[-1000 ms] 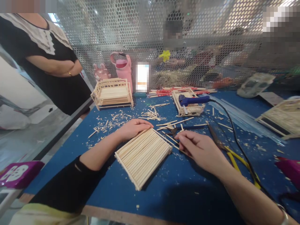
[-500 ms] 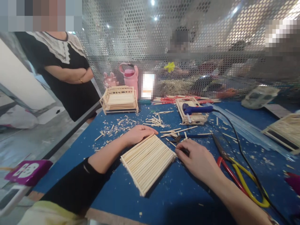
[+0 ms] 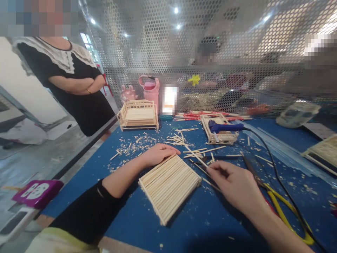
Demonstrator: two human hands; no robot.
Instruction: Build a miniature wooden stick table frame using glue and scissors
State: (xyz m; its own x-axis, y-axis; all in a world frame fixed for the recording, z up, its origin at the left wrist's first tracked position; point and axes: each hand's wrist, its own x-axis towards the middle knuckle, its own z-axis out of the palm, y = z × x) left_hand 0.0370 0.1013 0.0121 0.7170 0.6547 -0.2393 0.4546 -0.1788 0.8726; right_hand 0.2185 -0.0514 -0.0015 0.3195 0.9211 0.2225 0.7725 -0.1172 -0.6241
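A flat panel of pale wooden sticks [image 3: 170, 188], laid side by side, rests at an angle on the blue tabletop. My left hand [image 3: 158, 154] holds its far left edge, fingers curled over that side and partly hidden. Just beyond the panel's right corner, my right hand [image 3: 231, 179] pinches a thin wooden stick [image 3: 197, 156] between thumb and fingers. The stick slants up and to the left, over other sticks. Dark-jawed pliers [image 3: 204, 161], partly covered, lie behind the right hand.
A small stick-built bed [image 3: 138, 116] stands at the back left. A blue glue gun [image 3: 228, 127] rests on a stick frame [image 3: 206, 131]; its cord runs past yellow-and-red-handled cutters [image 3: 276, 203]. Loose sticks and chips litter the blue table [image 3: 200, 218]. A person [image 3: 76, 88] stands at left, arms folded.
My right hand has lifted slightly away from the table and now shows a stick pinched in its fingertips. My left hand stays on the panel. The whole view has shifted a little.
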